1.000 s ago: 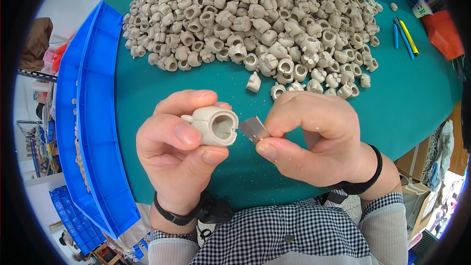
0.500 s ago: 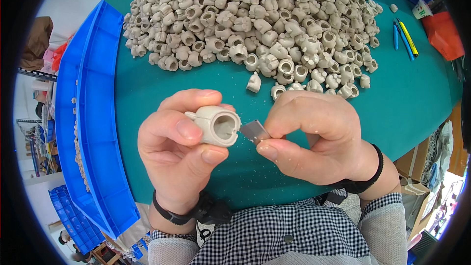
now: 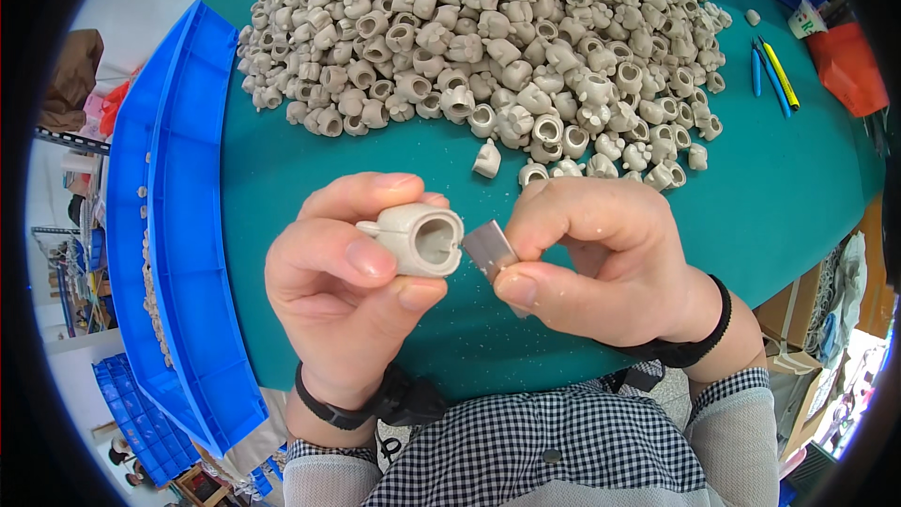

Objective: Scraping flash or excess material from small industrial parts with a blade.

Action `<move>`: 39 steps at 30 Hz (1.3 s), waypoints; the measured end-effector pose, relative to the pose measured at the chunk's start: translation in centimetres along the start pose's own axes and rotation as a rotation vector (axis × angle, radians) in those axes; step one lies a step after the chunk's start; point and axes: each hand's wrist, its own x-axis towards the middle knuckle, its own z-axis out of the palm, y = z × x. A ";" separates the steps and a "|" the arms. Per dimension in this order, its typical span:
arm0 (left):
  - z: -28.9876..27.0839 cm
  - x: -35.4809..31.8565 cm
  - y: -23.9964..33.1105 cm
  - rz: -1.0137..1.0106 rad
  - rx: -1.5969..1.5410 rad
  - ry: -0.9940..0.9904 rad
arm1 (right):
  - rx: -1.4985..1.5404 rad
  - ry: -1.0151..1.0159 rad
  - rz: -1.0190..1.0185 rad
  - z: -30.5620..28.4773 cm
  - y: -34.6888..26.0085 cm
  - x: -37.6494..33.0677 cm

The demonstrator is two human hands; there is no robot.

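My left hand (image 3: 343,272) is closed round a small grey clay piece (image 3: 404,233), a hollow, pot-like shape with a small knob on its side. Its round opening faces right. Between thumb and forefinger, my right hand (image 3: 601,258) pinches a thin flat metal blade (image 3: 489,249). The blade stands just to the right of the opening's rim, with a narrow gap between them. A heap of many similar hollow clay pieces (image 3: 469,47) covers the far part of the table, and a single piece (image 3: 486,159) lies at its near edge, beyond my hands.
The table has a green top (image 3: 751,216) sprinkled with pale crumbs. Blue bins (image 3: 192,225) line its left side, one with small pieces inside. At the far right lie blue and yellow pens (image 3: 779,75), a white cup (image 3: 805,17) and a red bag (image 3: 847,66).
The blade has tilted and shows more of its flat face, slightly apart from the rim. In my left hand, the clay piece has turned a little.
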 end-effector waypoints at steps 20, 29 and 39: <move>-0.6 -0.3 -0.1 -0.127 -0.067 -0.051 | -0.227 0.064 -0.187 -0.2 -0.4 0.1; -0.5 0.0 0.1 -0.065 0.012 -0.083 | -0.235 0.082 -0.183 -0.2 -0.3 0.1; -0.4 -0.1 0.1 -0.069 0.001 -0.067 | -0.243 0.063 -0.202 -0.1 -0.2 0.3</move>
